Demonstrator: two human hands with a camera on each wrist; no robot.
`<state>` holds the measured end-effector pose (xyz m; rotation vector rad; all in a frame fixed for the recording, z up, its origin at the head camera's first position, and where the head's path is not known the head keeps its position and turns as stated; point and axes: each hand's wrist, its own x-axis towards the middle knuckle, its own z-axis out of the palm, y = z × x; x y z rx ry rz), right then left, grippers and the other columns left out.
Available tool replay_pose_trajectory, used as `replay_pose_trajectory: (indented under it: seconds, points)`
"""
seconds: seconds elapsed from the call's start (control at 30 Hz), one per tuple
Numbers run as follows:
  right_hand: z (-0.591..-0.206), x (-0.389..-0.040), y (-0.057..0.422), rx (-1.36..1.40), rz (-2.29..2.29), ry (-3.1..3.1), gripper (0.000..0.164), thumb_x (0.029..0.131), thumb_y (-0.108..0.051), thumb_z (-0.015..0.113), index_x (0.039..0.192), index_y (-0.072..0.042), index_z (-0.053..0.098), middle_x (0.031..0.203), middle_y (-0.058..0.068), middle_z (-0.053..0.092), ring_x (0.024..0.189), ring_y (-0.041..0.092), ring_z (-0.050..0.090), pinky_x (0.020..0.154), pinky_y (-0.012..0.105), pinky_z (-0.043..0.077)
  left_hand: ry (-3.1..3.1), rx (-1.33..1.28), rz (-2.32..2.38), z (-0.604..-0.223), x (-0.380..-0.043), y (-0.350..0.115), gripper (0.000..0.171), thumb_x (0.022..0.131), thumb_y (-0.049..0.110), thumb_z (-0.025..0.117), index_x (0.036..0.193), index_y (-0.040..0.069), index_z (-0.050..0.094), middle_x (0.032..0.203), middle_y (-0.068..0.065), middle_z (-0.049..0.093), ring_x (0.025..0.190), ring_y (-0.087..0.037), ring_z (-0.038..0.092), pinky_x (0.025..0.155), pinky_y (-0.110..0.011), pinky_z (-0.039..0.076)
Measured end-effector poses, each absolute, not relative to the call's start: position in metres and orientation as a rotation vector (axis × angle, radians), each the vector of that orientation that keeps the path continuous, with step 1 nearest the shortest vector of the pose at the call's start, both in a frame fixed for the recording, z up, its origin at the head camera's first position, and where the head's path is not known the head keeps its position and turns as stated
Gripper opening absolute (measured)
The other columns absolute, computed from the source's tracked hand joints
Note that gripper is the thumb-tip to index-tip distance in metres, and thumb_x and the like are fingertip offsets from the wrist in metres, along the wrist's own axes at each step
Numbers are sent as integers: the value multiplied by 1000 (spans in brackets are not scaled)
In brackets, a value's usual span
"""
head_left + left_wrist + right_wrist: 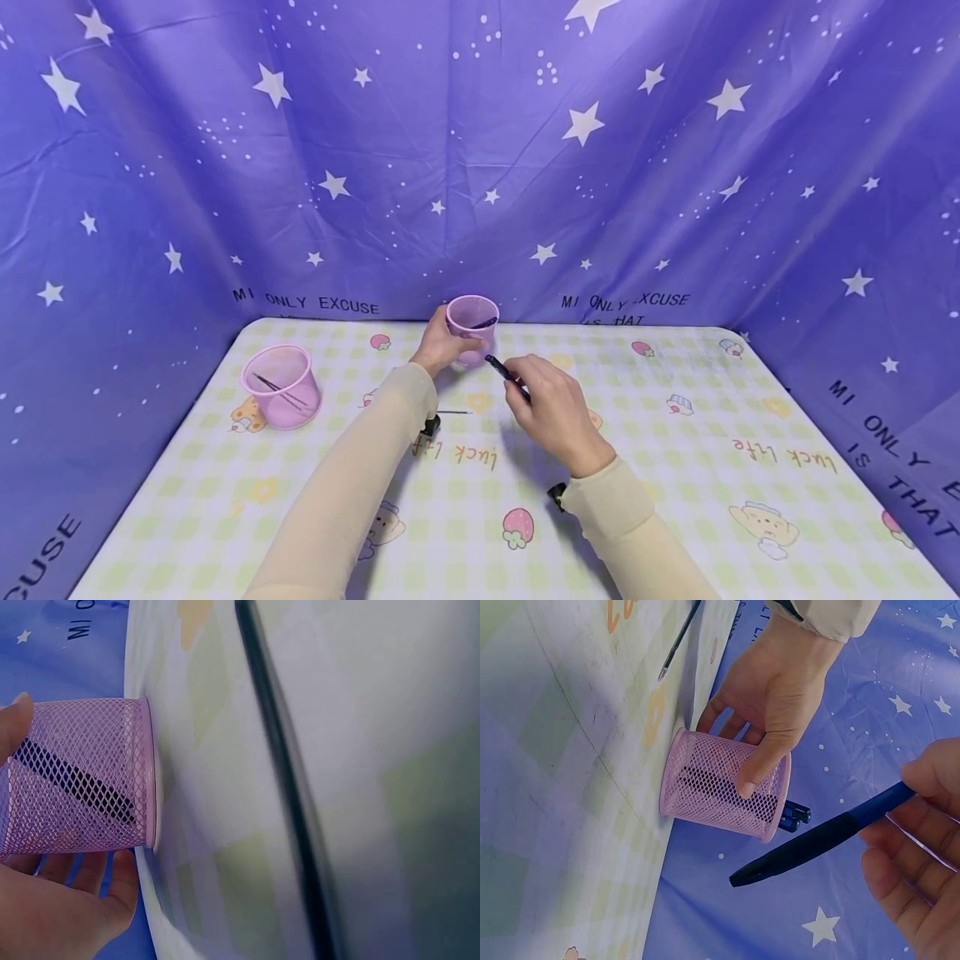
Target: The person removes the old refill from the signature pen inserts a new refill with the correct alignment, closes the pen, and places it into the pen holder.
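My left hand (441, 343) holds a pink mesh pen cup (489, 335) upright on the table's far side, thumb on its near wall and fingers around the other side. Inside the cup lean dark pens (793, 816), their ends sticking out past the rim in the right wrist view. Between thumb and fingers, my right hand (557, 408) pinches a dark blue pen (817, 838) with a black grip section. That pen is just right of the cup, apart from it. A thin dark rod (285, 765), pale-tipped like a pen refill, lies on the table near my left wrist.
Another pink mesh cup (302, 402) stands at the left of the table, with several thin dark rods (281, 392) in it. A checked cloth (690, 467) covers the table. Behind and beside it hangs a blue starry curtain (450, 167), close to the far edge.
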<state>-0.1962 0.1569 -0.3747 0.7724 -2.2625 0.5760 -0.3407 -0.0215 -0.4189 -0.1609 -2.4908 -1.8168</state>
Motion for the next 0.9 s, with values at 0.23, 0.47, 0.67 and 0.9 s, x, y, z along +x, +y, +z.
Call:
replay_pose_trajectory:
  seconds: [0.23, 0.47, 0.67, 0.9]
  points:
    - [-375, -196, 156, 760, 608, -2267, 12, 85, -8, 59, 97, -11, 61, 86, -2, 60, 76, 12, 56, 66, 32, 49, -2513, -164, -1815, -419, -341, -24, 85, 63, 12, 88, 134, 5, 41, 128, -11, 54, 121, -26, 49, 106, -36, 33]
    - [-376, -197, 155, 774, 640, -2245, 12, 85, -8, 59, 96, -10, 61, 87, -2, 60, 79, 12, 57, 67, 32, 50, -2530, -168, -1815, -420, -343, -26, 86, 63, 12, 88, 134, 7, 41, 129, -11, 54, 122, -26, 48, 106, -36, 33]
    - [-376, -198, 155, 772, 650, -2223, 14, 83, -6, 60, 97, -9, 60, 87, 0, 61, 78, 13, 58, 66, 31, 49, -2561, -166, -1781, -419, -344, -26, 84, 63, 13, 88, 134, 7, 43, 127, -11, 55, 120, -26, 49, 105, -37, 35]
    - [-377, -203, 155, 756, 680, -2204, 13, 83, -4, 59, 95, -8, 60, 87, 2, 62, 78, 14, 59, 65, 32, 49, -2552, -157, -1812, -417, -344, -25, 84, 64, 10, 87, 135, 7, 43, 127, -11, 55, 120, -27, 49, 106, -37, 34]
